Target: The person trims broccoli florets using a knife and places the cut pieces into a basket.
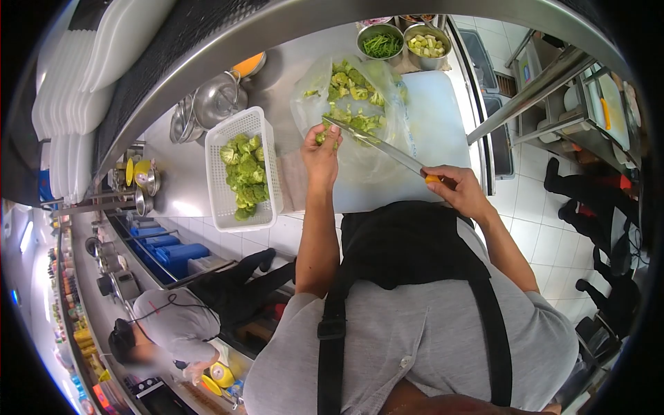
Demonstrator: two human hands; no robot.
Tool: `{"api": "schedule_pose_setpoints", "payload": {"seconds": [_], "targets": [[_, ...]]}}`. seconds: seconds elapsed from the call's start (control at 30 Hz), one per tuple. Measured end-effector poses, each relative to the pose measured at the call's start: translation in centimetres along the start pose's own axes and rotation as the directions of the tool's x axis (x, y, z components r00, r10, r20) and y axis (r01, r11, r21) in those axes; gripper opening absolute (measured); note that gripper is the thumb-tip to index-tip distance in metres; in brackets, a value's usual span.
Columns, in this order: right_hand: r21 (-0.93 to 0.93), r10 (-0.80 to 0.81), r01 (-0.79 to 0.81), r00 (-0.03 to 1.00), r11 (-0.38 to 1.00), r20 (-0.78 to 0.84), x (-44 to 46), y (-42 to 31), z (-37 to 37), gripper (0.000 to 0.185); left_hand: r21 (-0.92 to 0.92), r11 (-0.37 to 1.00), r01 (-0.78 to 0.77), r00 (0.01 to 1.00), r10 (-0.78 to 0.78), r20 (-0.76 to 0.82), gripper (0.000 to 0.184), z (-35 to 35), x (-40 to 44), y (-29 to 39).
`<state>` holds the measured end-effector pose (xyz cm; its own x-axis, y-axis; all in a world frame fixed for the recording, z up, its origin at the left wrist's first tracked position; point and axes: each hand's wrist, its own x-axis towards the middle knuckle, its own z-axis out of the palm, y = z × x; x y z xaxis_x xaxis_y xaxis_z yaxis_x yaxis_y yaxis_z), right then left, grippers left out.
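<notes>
My right hand [459, 188] is wrapped round the orange-and-black handle of a long knife [387, 150], its blade pointing up and left. The blade's tip end reaches my left hand [321, 153], whose fingers are closed on a small piece of broccoli [321, 137]. Just beyond the blade, a clear plastic bag [308, 108] with broccoli florets [351, 84] inside or on it lies partly over a pale cutting board [439, 114]. Left of my left hand, a white perforated basket [272, 166] holds many cut florets [243, 173].
At the back stand metal pots of green vegetable pieces [382, 46] and pale chopped cubes [426, 45]. Metal bowls [216, 101] sit behind the basket. A steel rail [290, 19] arches overhead. A co-worker [187, 311] is at lower left; other people's legs [588, 200] show at right.
</notes>
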<state>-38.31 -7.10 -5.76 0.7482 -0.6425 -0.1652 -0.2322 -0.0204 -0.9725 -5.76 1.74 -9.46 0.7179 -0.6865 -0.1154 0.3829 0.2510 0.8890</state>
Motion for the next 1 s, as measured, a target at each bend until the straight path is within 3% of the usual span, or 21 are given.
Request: {"api": "schedule_pose_setpoints", "payload": {"seconds": [0.3,0.5,0.6,0.73,0.83,1.0], "targets": [[-0.047,0.066,-0.065,0.998,0.997,0.014,0.1,-1.4,-0.3,0.032,0.129,0.991,-0.028,0.998,0.036,-0.059,0.018,0.5,-0.2,0.1],[-0.075,0.060,-0.062,0.998,0.995,-0.026,1.2,-1.5,0.2,0.032,0.319,0.947,0.045,0.999,-0.048,0.002,0.020,2.1,-2.1,0.7],[-0.026,0.100,-0.101,0.994,0.995,-0.036,1.9,-1.1,0.3,0.032,0.225,0.974,0.037,0.997,-0.051,0.059,0.023,3.0,-2.9,-0.3],[0.025,0.131,-0.131,0.991,0.991,0.003,1.7,-1.6,0.3,0.031,0.236,0.970,0.057,0.998,-0.049,-0.040,0.020,3.0,-2.3,0.1],[0.041,0.141,-0.143,0.989,0.989,0.034,0.8,-2.4,0.0,0.031,0.095,0.995,0.026,0.996,-0.018,-0.086,0.019,2.6,-1.5,-0.2],[0.032,0.118,-0.119,0.992,0.992,0.044,0.2,-1.7,-0.4,0.031,0.023,0.998,0.060,0.995,-0.058,-0.080,0.016,2.3,-1.5,0.0]]}}
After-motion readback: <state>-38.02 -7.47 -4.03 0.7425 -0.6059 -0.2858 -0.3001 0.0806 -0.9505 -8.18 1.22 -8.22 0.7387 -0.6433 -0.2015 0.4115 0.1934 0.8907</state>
